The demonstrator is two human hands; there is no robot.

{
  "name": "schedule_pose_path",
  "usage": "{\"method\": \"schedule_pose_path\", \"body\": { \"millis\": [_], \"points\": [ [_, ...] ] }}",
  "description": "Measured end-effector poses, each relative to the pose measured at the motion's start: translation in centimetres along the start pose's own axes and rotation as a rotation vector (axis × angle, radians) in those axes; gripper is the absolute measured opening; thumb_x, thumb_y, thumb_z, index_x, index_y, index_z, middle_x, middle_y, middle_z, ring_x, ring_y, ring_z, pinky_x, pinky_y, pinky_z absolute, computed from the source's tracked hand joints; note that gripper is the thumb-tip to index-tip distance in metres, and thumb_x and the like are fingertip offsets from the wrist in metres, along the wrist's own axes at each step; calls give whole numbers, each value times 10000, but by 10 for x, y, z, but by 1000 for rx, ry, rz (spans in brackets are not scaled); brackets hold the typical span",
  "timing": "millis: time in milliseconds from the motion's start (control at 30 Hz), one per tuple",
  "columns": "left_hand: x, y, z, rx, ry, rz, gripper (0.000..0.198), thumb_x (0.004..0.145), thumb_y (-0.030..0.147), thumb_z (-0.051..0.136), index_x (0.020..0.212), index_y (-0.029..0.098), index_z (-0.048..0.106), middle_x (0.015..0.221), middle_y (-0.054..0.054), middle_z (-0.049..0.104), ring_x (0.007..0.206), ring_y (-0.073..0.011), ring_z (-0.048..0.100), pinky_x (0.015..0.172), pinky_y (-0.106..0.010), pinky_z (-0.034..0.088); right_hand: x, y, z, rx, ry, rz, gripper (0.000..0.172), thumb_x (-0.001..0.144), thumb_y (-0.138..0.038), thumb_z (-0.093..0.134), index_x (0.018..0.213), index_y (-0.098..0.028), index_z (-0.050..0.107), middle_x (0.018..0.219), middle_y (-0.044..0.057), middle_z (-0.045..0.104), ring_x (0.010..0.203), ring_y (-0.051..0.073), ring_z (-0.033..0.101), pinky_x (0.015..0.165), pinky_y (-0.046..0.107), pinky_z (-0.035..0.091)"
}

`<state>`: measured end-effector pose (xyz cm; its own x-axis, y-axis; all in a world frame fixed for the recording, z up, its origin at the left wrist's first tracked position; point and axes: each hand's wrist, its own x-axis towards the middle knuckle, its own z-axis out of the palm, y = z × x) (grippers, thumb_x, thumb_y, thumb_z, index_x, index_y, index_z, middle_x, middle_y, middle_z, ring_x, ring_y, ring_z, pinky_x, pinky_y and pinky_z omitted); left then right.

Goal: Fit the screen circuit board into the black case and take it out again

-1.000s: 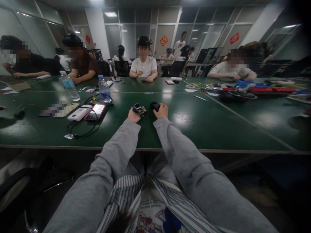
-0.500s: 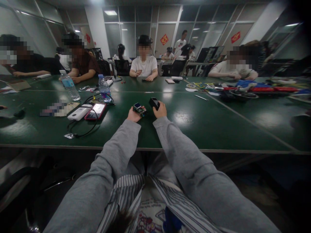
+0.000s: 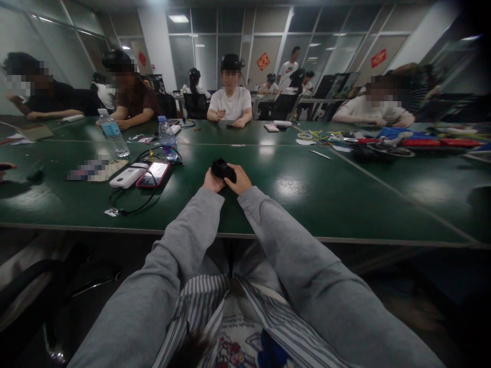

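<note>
Both my hands meet above the near part of the green table. In my right hand is a small black plastic case, gripped between thumb and fingers. It lies over the spot where my left hand holds the small circuit board with a screen. The case covers the board almost fully, so whether it is seated inside cannot be made out. My left fingers curl round from the left side and below.
Left of my hands lie a white power bank, a red-edged phone and a black cable. Two water bottles stand behind them. A pen and tangled cables lie to the right. Several people sit around the table.
My right hand has moved left with the black case and brought it over the circuit board in my left hand. The board, visible before, is now covered.
</note>
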<state>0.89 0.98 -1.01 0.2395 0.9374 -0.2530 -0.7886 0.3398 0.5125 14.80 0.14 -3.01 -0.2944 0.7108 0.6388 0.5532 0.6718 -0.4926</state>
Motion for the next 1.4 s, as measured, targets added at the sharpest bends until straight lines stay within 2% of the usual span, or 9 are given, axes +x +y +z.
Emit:
{"method": "schedule_pose_path", "body": {
  "millis": [100,233,433,600,700,800,867,1167,1400],
  "points": [
    [1,0,0,-39,-9,9,598,981,502,218,1309,124,544,1040,-142,691,1010,-255,650,990,-407,460,0,8,2,24,-97,43,651,740,-316,675,1340,-161,477,1320,170,551,1261,319,507,1113,493,386],
    [-2,-1,2,-56,-5,6,609,981,531,237,1295,121,560,1081,-147,683,1025,-249,649,1005,-397,454,0,12,3,46,-126,71,673,728,-339,697,1348,-198,474,1334,149,555,1262,321,510,1102,514,389],
    [-7,0,6,39,-104,0,444,933,509,497,1125,132,633,861,-93,702,958,-234,669,990,-382,469,0,10,2,72,-136,86,723,714,-418,719,1338,-153,467,1317,190,557,1270,351,504,1092,531,388],
    [-5,1,5,122,-52,-29,305,908,380,589,1069,129,653,774,-63,690,847,-199,682,911,-343,505,1,6,4,252,-48,124,731,694,-623,712,1256,-201,510,1311,158,561,1254,329,513,1104,509,372],
    [-5,0,5,147,-65,-4,323,884,405,614,1049,132,665,771,-63,696,797,-190,680,861,-334,519,5,9,7,473,46,330,690,662,-688,707,1151,-232,533,1186,114,613,1155,283,560,1056,473,413],
    [-8,-1,6,170,-132,6,332,876,406,622,1040,123,677,822,-75,720,803,-188,683,849,-333,522,10,18,9,640,76,560,643,593,-648,769,1026,-234,537,1029,77,636,1046,249,587,981,449,458],
    [-10,-1,6,187,-166,4,343,877,405,620,1052,117,684,869,-86,732,840,-195,688,858,-338,522,13,23,8,684,72,625,604,572,-601,792,973,-233,529,953,52,633,972,229,605,929,437,484],
    [-11,-1,7,223,-229,15,306,882,392,612,1022,133,697,971,-89,742,929,-199,689,901,-347,520,15,9,-2,846,53,772,446,615,-393,817,902,-228,519,729,-25,632,655,150,611,659,326,524],
    [-12,-3,9,246,-235,-7,308,885,400,608,994,127,698,971,-95,743,927,-199,692,915,-348,514,14,3,-5,914,132,790,496,537,-365,873,724,-236,433,632,-69,584,592,125,590,589,272,492]
  ]
}}
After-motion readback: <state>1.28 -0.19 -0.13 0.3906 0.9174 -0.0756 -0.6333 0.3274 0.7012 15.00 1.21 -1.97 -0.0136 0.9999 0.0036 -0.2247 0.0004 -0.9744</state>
